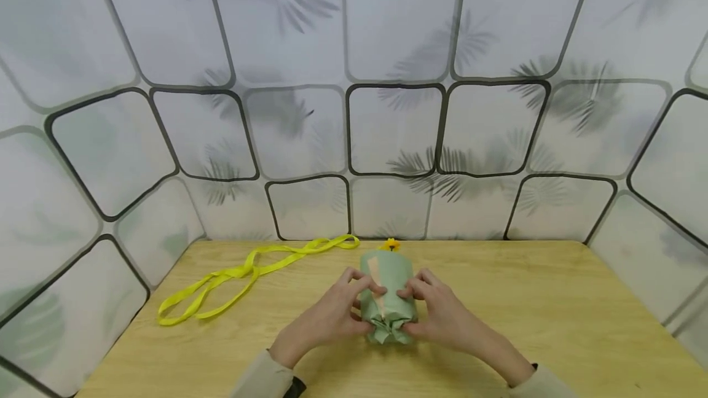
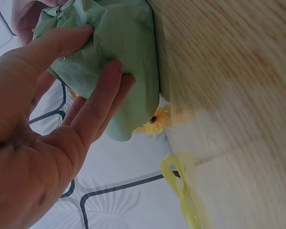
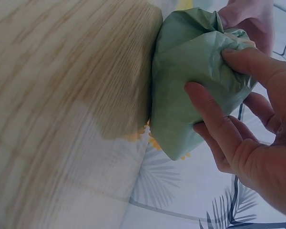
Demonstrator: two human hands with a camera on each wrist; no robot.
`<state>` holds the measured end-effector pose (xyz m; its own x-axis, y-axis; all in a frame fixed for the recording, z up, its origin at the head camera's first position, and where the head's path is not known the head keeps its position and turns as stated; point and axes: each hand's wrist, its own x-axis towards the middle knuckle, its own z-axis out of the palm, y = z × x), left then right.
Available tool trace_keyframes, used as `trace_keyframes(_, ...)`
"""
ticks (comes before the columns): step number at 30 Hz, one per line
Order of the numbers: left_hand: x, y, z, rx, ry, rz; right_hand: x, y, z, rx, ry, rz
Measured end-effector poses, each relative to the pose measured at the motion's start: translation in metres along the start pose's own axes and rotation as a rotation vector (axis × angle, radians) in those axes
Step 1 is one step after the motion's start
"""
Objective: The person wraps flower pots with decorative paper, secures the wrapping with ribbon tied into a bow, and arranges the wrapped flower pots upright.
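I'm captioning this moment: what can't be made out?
All views: anything inside the green wrapping, which covers it.
Every view: part of the yellow flower, hidden by the wrapping.
Head view: rest of the left sleeve, cut off by the bottom edge.

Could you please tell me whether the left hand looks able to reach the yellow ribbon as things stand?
Probably yes: the yellow ribbon lies on the table, forward and left of the left hand, with nothing visible between, though that hand would first need to release the green package.
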<state>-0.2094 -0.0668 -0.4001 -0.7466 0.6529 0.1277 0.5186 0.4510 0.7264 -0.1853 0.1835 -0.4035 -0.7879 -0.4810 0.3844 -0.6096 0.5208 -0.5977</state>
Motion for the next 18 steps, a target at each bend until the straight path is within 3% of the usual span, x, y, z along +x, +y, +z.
trace_keyframes(13, 0.0029, 0.0021, -0.0051, 0.019, 0.005, 0.034, 0.0033, 0.0018, -0.0007, -0.027, 0.009, 0.026)
trace_keyframes(18, -0.0005, 0.0021, -0.0009, 0.012, 0.016, 0.028, 0.0026, 0.0004, 0.0045, -0.108, 0.016, 0.016)
